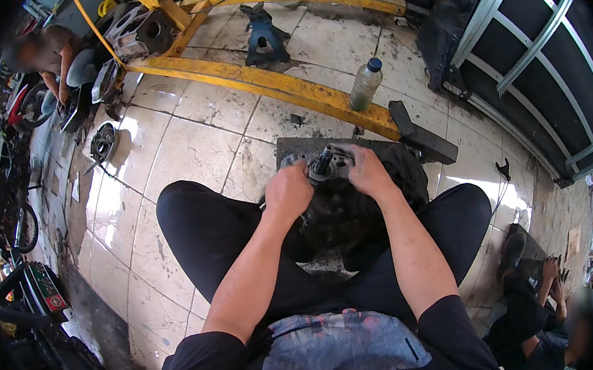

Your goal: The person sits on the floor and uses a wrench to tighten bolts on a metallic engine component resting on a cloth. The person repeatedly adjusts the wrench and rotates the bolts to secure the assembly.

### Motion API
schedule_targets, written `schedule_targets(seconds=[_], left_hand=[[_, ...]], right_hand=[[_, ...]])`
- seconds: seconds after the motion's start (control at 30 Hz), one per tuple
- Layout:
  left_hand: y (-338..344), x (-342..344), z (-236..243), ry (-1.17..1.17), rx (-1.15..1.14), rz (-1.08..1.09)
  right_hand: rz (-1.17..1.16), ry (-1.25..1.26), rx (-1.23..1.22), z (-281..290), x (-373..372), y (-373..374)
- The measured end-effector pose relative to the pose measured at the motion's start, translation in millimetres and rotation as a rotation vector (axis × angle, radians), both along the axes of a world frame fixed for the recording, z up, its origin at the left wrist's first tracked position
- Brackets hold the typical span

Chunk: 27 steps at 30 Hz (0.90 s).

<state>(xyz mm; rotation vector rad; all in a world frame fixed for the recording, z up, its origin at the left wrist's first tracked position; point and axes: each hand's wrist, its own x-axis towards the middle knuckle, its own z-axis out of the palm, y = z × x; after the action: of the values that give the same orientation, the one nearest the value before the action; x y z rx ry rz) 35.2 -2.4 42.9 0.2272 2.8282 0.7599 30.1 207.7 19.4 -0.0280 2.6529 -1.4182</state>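
Note:
Between my hands sits a greasy grey metal machine part (322, 171) with flanged edges and a short dark shaft standing up from its middle. My left hand (288, 191) is closed at its left side, fingers curled and partly hidden. A thin light rod end shows beside that hand; I cannot tell whether the hand holds it. My right hand (367, 172) grips the part's right edge between thumb and fingers, which are blackened with grease. The part rests over a dark cloth-like bundle (405, 175) and a dark flat block (293, 145) between my crossed legs.
Beyond the part runs a yellow steel frame leg (245, 79) with a bottle (366, 84) beside it. A blue jack stand (266, 38) stands behind. Left lie a round metal part (103, 143) and motorcycles. Co-workers sit far left and lower right. A metal-framed panel (532, 58) stands right.

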Motion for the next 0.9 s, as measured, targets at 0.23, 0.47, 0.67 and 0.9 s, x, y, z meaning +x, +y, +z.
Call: schedule_targets(seconds=[0.23,0.47,0.67,0.9], left_hand=[[0,7,-3,-0.014,-0.025,0.003],[5,4,12,-0.048,-0.092,-0.025],[14,6,13,0.009,-0.015,0.02],[-3,8,7,-0.168,-0.136,-0.001]], right_hand=[[-0.028,-0.143,0.132,-11,6,0],[-0.04,-0.08,0.224,-34,12,-4],[-0.069,-0.04,0.127,-24,10,1],[-0.06,-0.074,0.214,-2,20,-1]])
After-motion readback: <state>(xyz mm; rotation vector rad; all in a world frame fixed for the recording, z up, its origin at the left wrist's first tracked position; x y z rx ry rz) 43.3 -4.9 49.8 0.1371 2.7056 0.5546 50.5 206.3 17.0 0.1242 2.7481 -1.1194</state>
